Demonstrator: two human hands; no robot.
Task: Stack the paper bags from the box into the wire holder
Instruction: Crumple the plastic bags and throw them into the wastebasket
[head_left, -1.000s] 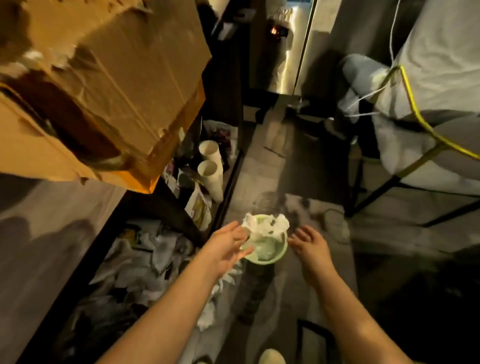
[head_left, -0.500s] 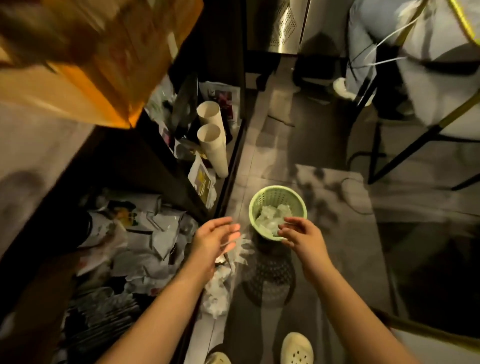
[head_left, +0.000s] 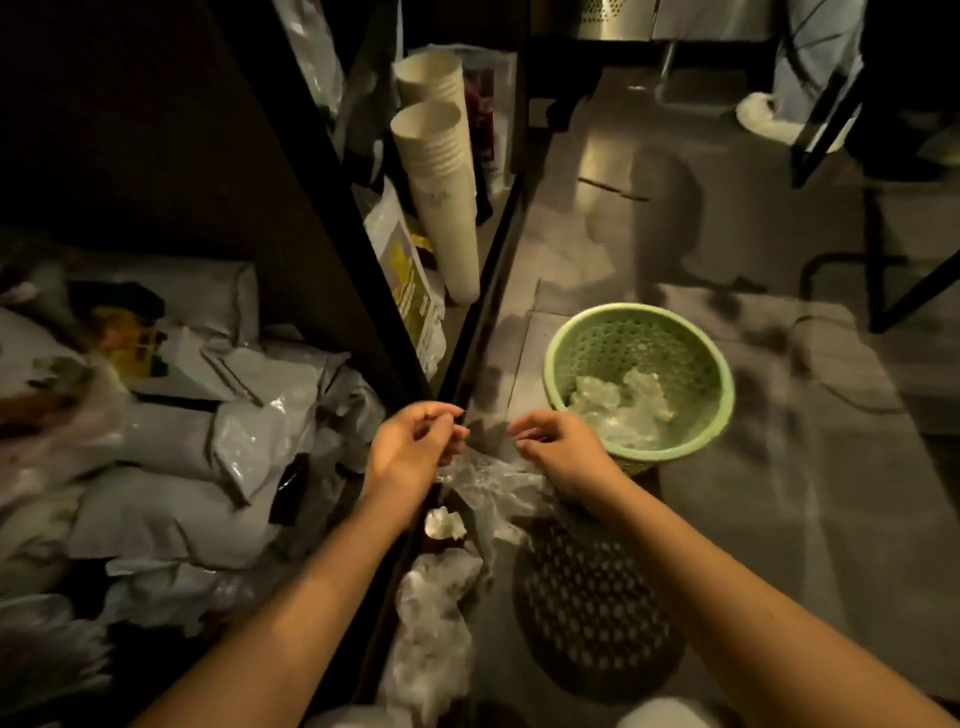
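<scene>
Pinching clear plastic film (head_left: 483, 475) between left hand (head_left: 410, 449) and right hand (head_left: 563, 454); green basket (head_left: 644, 338) far-right, right hand nearer.

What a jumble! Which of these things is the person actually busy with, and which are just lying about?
Seemingly in hand: left hand, right hand, the clear plastic wrap under them, the green basket holding crumpled plastic.

Lying about: stacked paper cups, grey pouches, yellow-labelled packet.
</scene>
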